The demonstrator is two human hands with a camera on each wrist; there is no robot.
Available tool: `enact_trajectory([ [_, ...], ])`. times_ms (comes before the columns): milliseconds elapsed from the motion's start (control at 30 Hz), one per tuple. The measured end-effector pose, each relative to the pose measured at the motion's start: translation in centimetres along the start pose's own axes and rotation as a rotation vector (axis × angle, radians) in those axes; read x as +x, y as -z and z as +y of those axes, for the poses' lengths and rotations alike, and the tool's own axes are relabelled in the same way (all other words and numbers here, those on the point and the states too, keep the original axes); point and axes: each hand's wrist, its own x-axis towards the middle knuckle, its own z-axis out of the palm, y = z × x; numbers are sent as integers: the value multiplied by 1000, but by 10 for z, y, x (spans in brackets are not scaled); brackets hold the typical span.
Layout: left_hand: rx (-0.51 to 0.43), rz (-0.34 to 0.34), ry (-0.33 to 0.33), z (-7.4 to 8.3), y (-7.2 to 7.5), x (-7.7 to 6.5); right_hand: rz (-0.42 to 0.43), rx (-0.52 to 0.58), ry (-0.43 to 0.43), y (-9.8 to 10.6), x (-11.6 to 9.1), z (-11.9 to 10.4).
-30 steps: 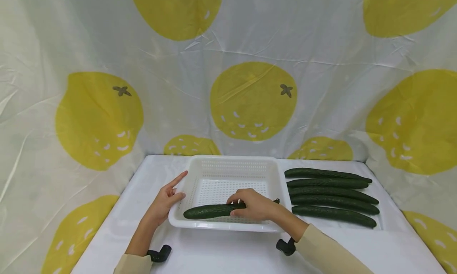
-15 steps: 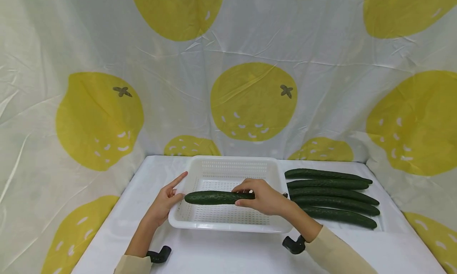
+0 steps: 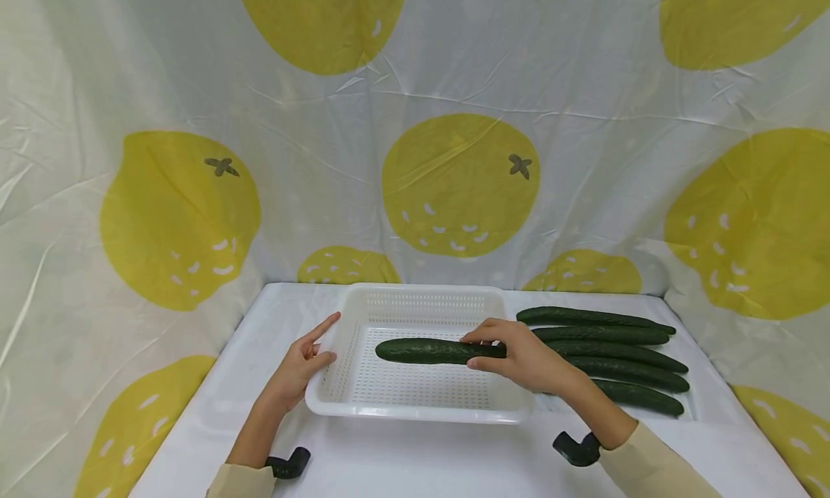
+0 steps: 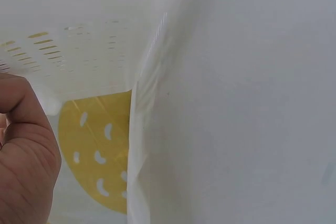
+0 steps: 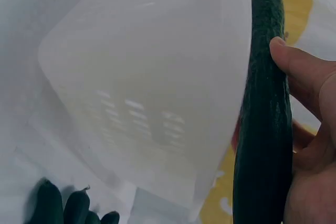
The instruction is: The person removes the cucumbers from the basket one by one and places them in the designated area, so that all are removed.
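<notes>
My right hand (image 3: 521, 354) grips a dark green cucumber (image 3: 421, 351) near its right end, thumb on the near side and fingers on the far side. The cucumber lies crosswise over the white perforated basket (image 3: 415, 411). In the right wrist view the cucumber (image 5: 265, 108) stands beyond the basket's wall (image 5: 157, 77), with the thumb pressed along it. At the basket's left side my left hand (image 3: 300, 368) holds the rim, its thumb over the inner side and index finger stretched along the outside. The left wrist view shows only part of that hand (image 4: 23, 150).
Several cucumbers (image 3: 622, 350) lie side by side on the white-covered table (image 3: 415, 462), right of the basket. A lemon-patterned cloth (image 3: 311, 181) hangs behind and at both sides. A black wrist mount (image 3: 577, 449) sticks out below the right wrist.
The right hand has lifted the cucumber up from inside the basket, then carried it to the right. The left hand has stayed at the basket's rim.
</notes>
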Motion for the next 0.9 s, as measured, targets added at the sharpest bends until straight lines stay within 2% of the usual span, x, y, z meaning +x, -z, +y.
enact_trajectory([
  [367,11,11,9,0,-1,0,103,-90,-46,33,-32,17],
  [900,18,8,8,-2,1,1,196,-214,-115,56,-92,50],
])
